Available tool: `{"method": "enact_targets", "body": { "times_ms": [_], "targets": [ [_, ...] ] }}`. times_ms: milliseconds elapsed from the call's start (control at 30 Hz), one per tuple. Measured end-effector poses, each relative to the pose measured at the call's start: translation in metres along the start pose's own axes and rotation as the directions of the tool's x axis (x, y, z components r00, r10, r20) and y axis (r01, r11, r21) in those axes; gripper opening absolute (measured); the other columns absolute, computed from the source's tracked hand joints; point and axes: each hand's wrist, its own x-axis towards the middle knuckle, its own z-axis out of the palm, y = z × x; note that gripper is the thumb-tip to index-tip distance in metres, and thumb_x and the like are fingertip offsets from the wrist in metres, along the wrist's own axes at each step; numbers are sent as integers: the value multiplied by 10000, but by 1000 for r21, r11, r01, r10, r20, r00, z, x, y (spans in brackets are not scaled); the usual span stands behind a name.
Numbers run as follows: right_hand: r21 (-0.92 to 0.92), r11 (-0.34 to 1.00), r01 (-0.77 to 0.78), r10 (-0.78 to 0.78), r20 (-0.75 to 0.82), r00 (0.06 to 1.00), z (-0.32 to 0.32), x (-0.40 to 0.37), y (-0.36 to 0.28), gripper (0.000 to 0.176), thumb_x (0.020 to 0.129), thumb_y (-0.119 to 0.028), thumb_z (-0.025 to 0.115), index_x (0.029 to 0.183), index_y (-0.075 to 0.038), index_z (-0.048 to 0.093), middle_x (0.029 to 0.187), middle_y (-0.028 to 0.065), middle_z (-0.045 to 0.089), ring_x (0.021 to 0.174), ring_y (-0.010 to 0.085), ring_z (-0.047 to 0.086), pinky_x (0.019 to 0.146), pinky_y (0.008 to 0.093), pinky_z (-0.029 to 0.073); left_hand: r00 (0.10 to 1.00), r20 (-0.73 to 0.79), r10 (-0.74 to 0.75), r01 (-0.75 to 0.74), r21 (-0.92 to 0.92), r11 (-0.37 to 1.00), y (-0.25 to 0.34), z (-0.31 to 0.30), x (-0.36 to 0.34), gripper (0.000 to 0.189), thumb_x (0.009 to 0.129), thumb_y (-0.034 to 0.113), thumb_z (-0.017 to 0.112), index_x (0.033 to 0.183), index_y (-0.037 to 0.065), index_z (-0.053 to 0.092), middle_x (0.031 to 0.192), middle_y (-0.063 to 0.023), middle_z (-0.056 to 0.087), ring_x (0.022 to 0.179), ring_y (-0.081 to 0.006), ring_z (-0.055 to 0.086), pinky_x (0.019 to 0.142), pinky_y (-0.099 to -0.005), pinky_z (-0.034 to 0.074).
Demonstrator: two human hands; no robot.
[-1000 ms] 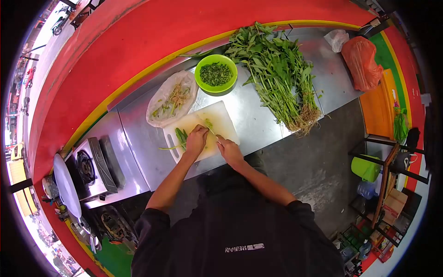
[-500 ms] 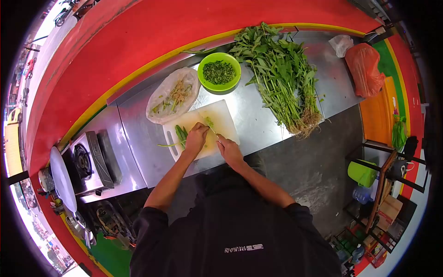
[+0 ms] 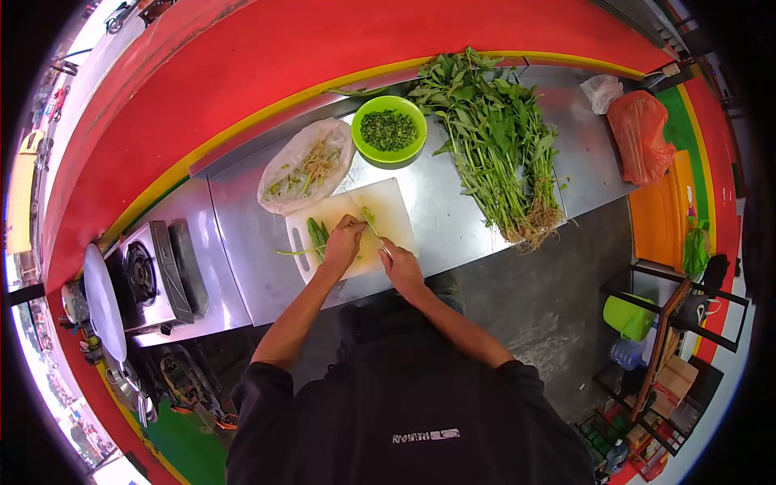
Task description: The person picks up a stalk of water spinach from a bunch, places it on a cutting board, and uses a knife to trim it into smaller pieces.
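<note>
My left hand is closed round a bunch of leafy green stalks lying on the white cutting board. My right hand grips a knife, its blade angled across the board beside my left fingertips. Small chopped green pieces sit by the blade. Just beyond the board stand a plastic bag holding roots and stem trimmings, and a lime-green bowl with finely chopped greens in it.
A large heap of rooted leafy greens lies to the right on the steel counter. Farther right are a red plastic bag and a small clear bag. A gas stove stands at the left.
The view has shifted slightly. Both hands stay at the board with the stalks and the knife; the blade has moved only a little, if at all.
</note>
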Motion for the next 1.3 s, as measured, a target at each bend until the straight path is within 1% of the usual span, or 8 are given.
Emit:
{"method": "enact_targets", "body": {
  "times_ms": [67, 267, 333, 433, 533, 867, 1067, 1300],
  "targets": [
    [11, 999, -32, 31, 35, 999, -1, -3, 0, 327, 978, -202, 578, 1274, -64, 571, 791, 258, 648, 722, 446, 649, 671, 528, 518, 1000, -6, 20, -20, 7, 1000, -3, 0, -1, 138, 873, 28, 658, 989, -11, 721, 946, -181, 677, 835, -360, 668, 766, -412, 530],
    [6, 998, 60, -60, 0, 998, -1, -8, 2, 311, 983, -205, 570, 1252, -51, 583, 773, 250, 644, 707, 440, 651, 636, 526, 516, 1000, -10, -5, 5, -6, 1000, -8, 2, 1, 143, 895, 74, 643, 992, 20, 731, 955, -153, 665, 852, -355, 668, 760, -425, 539],
    [-80, 997, 6, -4, 27, 1000, -1, -4, 0, 315, 984, -209, 570, 1244, -32, 585, 774, 246, 646, 701, 435, 653, 631, 520, 516, 1000, 15, -26, 26, 34, 999, -5, 0, 1, 140, 897, 99, 652, 985, 26, 734, 952, -138, 673, 840, -351, 668, 749, -425, 539],
    [-82, 997, -12, 14, 17, 1000, 2, 0, -3, 330, 956, -162, 614, 1255, -26, 591, 784, 262, 657, 718, 427, 655, 653, 502, 510, 999, -10, -36, 37, 58, 998, 0, -2, 0, 134, 899, 112, 655, 973, 35, 735, 946, -126, 677, 828, -348, 669, 740, -424, 540],
    [-14, 999, 28, -29, -23, 999, 2, -7, -3, 316, 985, -215, 571, 1253, -48, 584, 792, 253, 652, 715, 439, 653, 639, 517, 518, 999, -46, -20, 21, 31, 999, 1, -4, 0, 128, 899, 114, 655, 960, 33, 733, 940, -126, 673, 822, -349, 668, 734, -427, 537],
    [-69, 997, -38, 40, 21, 999, 3, -4, -4, 325, 985, -218, 570, 1269, -62, 572, 809, 262, 653, 745, 445, 653, 658, 537, 513, 1000, 8, -10, 10, 5, 1000, -7, -3, 1, 133, 881, 56, 662, 985, 3, 727, 930, -155, 680, 813, -337, 667, 738, -399, 527],
    [17, 1000, 8, -7, -18, 1000, 4, -13, 1, 331, 976, -223, 580, 1268, -66, 575, 804, 255, 654, 747, 442, 655, 665, 540, 517, 1000, -13, -2, 1, -37, 999, -8, -1, 2, 134, 886, 58, 657, 987, 1, 726, 924, -154, 668, 802, -344, 663, 735, -406, 525],
    [-136, 990, -31, 33, 10, 999, 1, 0, -9, 335, 960, -189, 605, 1250, -21, 590, 789, 253, 654, 724, 433, 655, 658, 520, 517, 999, 39, 6, -7, 15, 1000, -4, -5, 3, 128, 893, 79, 651, 971, 13, 727, 940, -152, 676, 831, -349, 668, 748, -419, 535]
  ]
}}
